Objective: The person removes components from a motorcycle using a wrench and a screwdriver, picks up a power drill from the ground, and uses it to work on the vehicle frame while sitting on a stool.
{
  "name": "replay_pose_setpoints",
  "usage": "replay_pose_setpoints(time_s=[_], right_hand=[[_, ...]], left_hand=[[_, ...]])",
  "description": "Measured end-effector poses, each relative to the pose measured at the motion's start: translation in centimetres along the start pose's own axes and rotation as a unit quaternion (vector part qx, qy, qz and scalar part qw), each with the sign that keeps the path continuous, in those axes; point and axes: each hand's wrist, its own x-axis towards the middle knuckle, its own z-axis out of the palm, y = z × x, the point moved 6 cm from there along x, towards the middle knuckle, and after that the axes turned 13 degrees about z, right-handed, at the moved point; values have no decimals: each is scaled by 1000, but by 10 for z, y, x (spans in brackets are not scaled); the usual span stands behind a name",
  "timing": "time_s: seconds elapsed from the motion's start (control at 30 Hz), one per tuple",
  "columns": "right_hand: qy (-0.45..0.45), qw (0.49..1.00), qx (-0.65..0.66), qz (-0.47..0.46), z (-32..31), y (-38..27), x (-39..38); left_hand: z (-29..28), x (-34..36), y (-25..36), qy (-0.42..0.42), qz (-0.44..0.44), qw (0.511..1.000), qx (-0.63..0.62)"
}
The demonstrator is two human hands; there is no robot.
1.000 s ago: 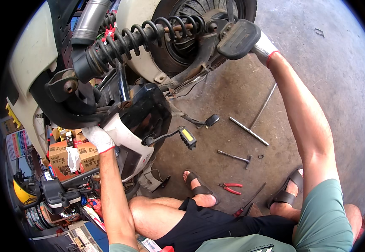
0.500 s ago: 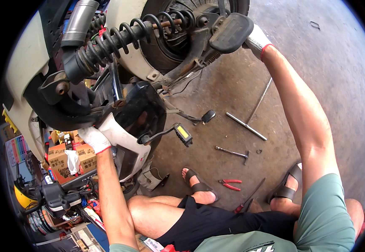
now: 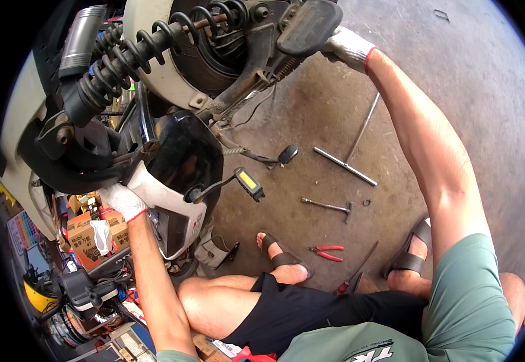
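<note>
A partly dismantled two-wheeled scooter fills the upper left, with a black coil-spring shock absorber (image 3: 148,54) across it and a wheel (image 3: 205,75) behind. My right hand (image 3: 350,49), in a white red-edged glove, is closed at the scooter's black flat pad (image 3: 311,27). Its fingertips are hidden behind the pad. Also gloved, my left hand (image 3: 122,202) grips the curved black frame piece (image 3: 72,175) beside a white body panel (image 3: 165,208); the frame hides some of its fingers. Between my hands, a black arm with a yellow rectangular face (image 3: 248,183) sticks out from the scooter.
On the concrete floor lie a long T-handle wrench (image 3: 346,165), a smaller T-handle wrench (image 3: 329,205), red-handled pliers (image 3: 327,252) and a red-handled screwdriver (image 3: 359,271). Cardboard boxes (image 3: 90,244) and a black-and-yellow item (image 3: 39,295) crowd the left. My sandalled feet stand near the tools.
The scooter has shifted a little leftward against the floor, both gloved hands moving with it and keeping their hold. The whole view has also slid slightly; the floor tools lie as before.
</note>
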Motion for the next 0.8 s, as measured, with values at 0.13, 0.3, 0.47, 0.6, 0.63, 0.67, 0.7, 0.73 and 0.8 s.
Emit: replay_pose_setpoints(time_s=[0.13, 0.3, 0.47, 0.6, 0.63, 0.67, 0.7, 0.73, 0.8], right_hand=[[-17, 1000, 9, 9, 1, -5, 0], [-33, 994, 103, -21, -2, 7, 17], [-30, 996, 6, -79, -9, -1, 20], [-19, 997, -41, -66, 5, -32, -9], [-8, 996, -46, -70, 3, -28, -12], [3, 996, -51, -74, 1, -24, -15], [30, 997, -37, -65, -3, -19, -15], [48, 996, -71, -34, -11, -11, -6], [44, 991, -91, -90, -8, -18, -3]], left_hand=[[-2, -1, -2, -22, -30, 999, 11], [2, -1, -2, -31, -36, 999, -13], [12, -1, 2, -43, -39, 997, -52], [7, 2, 7, -63, -21, 998, 3], [7, 0, 6, -46, -18, 999, 20], [7, -1, 6, -29, -14, 999, 37], [8, -3, 7, -14, -9, 998, 53], [14, -3, 10, -19, -7, 998, 53], [6, -2, 4, -59, -20, 996, 63]])
